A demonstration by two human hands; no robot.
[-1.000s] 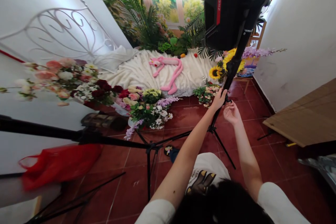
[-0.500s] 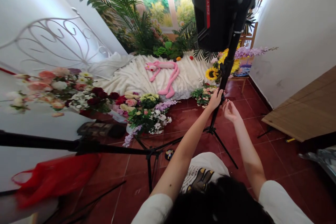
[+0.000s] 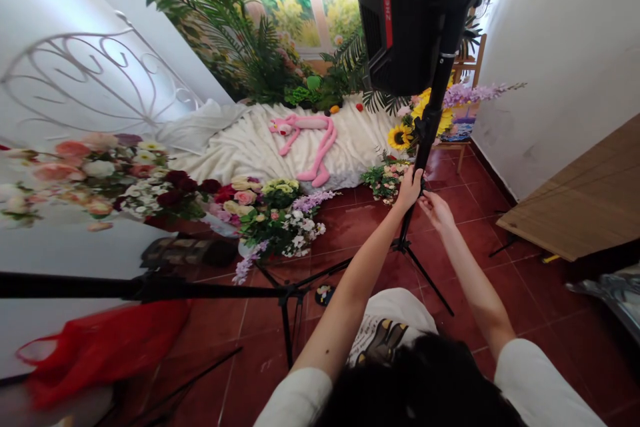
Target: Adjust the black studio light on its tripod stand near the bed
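A black studio light [image 3: 400, 20] with a red stripe sits on top of a black light stand [image 3: 434, 107]. My left hand [image 3: 410, 189] is wrapped round the stand's pole below the lamp. Just right of it, my right hand [image 3: 438, 211] pinches a small dark knob on the side of the pole; my fingertips mostly cover the knob. Below the hands, the stand's legs [image 3: 425, 275] spread out over the red tiled floor.
A second black stand [image 3: 200, 287] stretches across the left, near a red plastic bag [image 3: 110, 343]. Flower bunches [image 3: 280, 213] border a white draped blanket [image 3: 235, 147] holding a pink plush toy [image 3: 305, 121]. A wooden board [image 3: 575, 207] stands at right.
My right hand's fingers have shifted and straightened somewhat at the knob. My left hand keeps its grip on the pole. The view has moved slightly, and the lamp appears a little farther left.
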